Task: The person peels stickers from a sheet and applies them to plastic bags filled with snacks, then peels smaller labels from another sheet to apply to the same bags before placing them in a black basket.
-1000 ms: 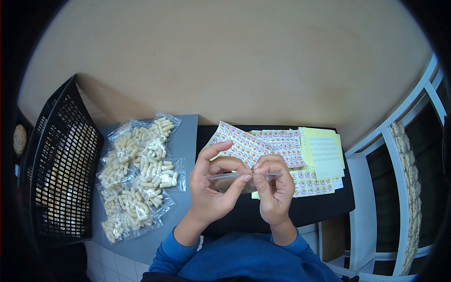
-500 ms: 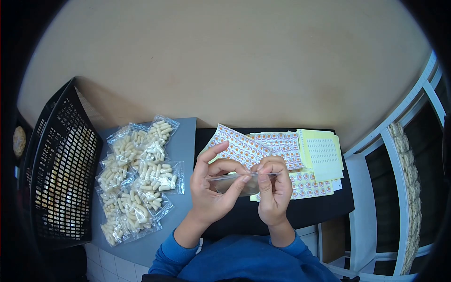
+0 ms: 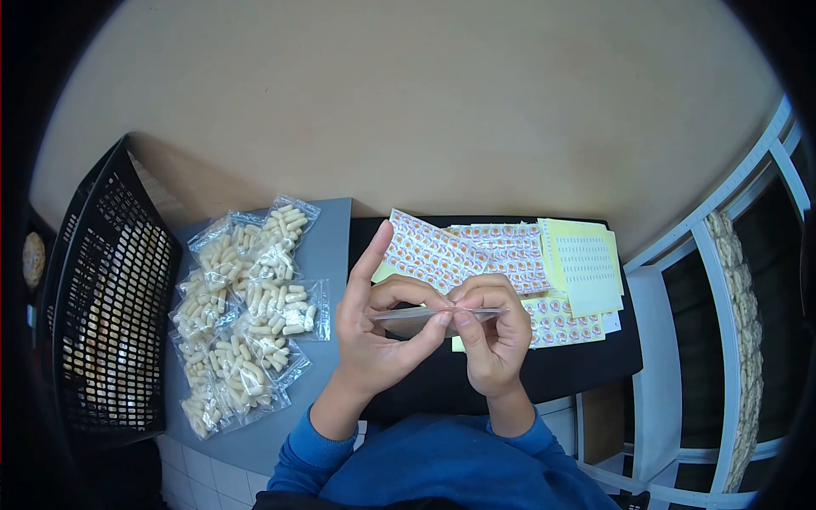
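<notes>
A clear plastic zip bag (image 3: 393, 314) is held in front of my chest, its top edge running nearly level between both hands. My left hand (image 3: 372, 344) pinches the edge near its middle between thumb and a finger, the index finger pointing up. Close beside it, my right hand (image 3: 495, 344) grips the same edge with thumb and curled fingers. The two thumb tips are nearly together. Behind the hands lie sheets of round orange-and-white stickers (image 3: 433, 253) on the black table surface (image 3: 586, 370).
Filled bags of pale capsules (image 3: 242, 319) are heaped on the grey board (image 3: 327, 225) at the left. Beyond stands a black perforated basket (image 3: 115, 323) with more pale contents. Yellow label sheets (image 3: 586, 263) lie at the right, near a white shelf frame (image 3: 659, 374).
The bag has tipped so that less of its body shows below the edge. My left index finger has straightened upward, and the fingertips have drawn closer together. The view has shifted slightly.
</notes>
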Available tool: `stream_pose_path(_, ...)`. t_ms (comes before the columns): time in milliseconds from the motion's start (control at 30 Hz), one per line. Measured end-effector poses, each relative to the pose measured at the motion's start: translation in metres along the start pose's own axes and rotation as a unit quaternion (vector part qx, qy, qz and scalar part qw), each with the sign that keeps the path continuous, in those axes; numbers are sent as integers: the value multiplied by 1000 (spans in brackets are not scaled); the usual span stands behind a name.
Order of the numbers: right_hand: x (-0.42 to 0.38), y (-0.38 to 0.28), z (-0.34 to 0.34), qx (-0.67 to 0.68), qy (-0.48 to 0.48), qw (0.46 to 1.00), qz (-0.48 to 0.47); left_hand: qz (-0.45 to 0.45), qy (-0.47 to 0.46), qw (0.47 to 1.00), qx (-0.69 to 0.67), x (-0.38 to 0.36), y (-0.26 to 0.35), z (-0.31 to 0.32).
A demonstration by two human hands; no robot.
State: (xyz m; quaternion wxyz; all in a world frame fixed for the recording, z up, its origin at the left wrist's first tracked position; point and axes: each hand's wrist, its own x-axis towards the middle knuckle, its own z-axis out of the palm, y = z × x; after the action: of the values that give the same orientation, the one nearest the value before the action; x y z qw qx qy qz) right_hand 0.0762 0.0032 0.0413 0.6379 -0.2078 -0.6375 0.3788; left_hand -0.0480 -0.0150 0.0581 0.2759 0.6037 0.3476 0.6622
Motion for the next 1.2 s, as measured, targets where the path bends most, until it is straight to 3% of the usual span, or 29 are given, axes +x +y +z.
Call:
stream_pose_path(300,0,5,0,9,-4,1000,-11,21,18,1000,9,1,-5,0)
stream_pose_path(367,-1,9,2,96,39,995,5,17,21,1000,7,0,-5,0)
stream_pose_path(600,-2,9,-4,62,37,997,2,17,5,1000,-6,1,-2,3)
stream_pose_path(667,0,11,-9,94,90,991,40,18,10,1000,-17,3,-2,1)
stream_pose_path(900,6,8,-17,91,77,993,-3,53,9,998,17,3,-8,-8)
stream_pose_path(933,10,-1,-18,-142,78,985,-68,51,21,998,13,2,-8,-8)
stream_pose_path(967,13,-9,-19,-367,73,918,-128,51,22,998,13,3,-8,-8)
stream_pose_path(1000,14,-15,-16,-367,72,918,-128,62,18,997,32,2,-9,-8)
stream_pose_path(1067,12,-21,-7,-485,16,867,-113,72,13,996,49,0,-9,-7)
stream_pose_path(1200,12,-11,-6,-463,1,879,-116,54,-5,997,63,-3,-9,-6)
